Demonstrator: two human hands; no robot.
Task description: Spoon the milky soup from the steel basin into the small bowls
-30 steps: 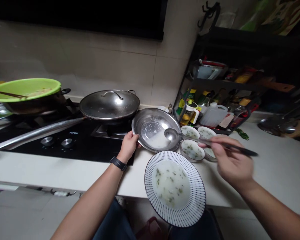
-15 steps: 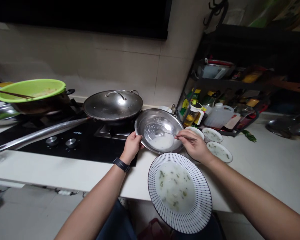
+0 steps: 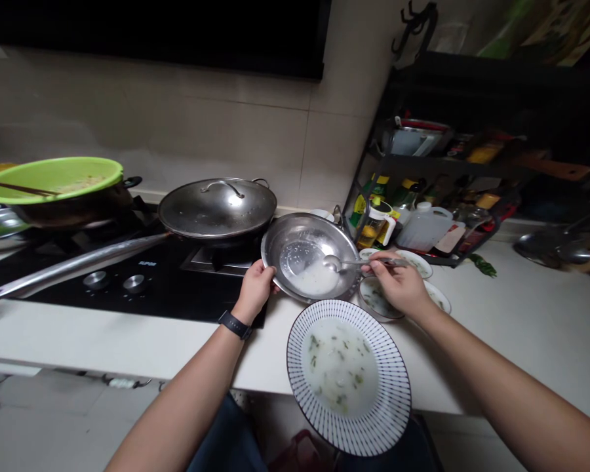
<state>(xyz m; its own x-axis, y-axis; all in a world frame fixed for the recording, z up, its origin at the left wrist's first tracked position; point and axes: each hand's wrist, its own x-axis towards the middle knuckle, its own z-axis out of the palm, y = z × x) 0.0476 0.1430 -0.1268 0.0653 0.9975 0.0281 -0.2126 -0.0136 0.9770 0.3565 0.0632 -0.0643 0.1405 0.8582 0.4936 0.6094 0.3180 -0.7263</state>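
Note:
A shiny metal bowl point(image 3: 281, 237) is tilted toward me, with whitish liquid pooled at its near side. My left hand point(image 3: 256, 288) grips its left rim, thumb on top. My right hand point(image 3: 398, 282) is closed on the handle of a metal spoon point(image 3: 332, 263), whose head is over the liquid inside the bowl. Just below the metal bowl lies a striped plate point(image 3: 393, 380) holding cloudy liquid with green bits. A small bowl point(image 3: 376, 296) with similar contents is partly hidden behind my right hand.
More small bowls point(image 3: 415, 262) of soup stand beyond my right hand. A lidded wok point(image 3: 216, 213) sits on the black stove point(image 3: 167, 282), its long handle pointing left. A green basin point(image 3: 54, 183) rests on a pot. A rack point(image 3: 452, 167) of bottles stands at back right.
My right hand has moved slightly right, drawing the spoon up so its head now shows above the liquid. My left hand keeps its hold on the metal bowl. The view has shifted slightly.

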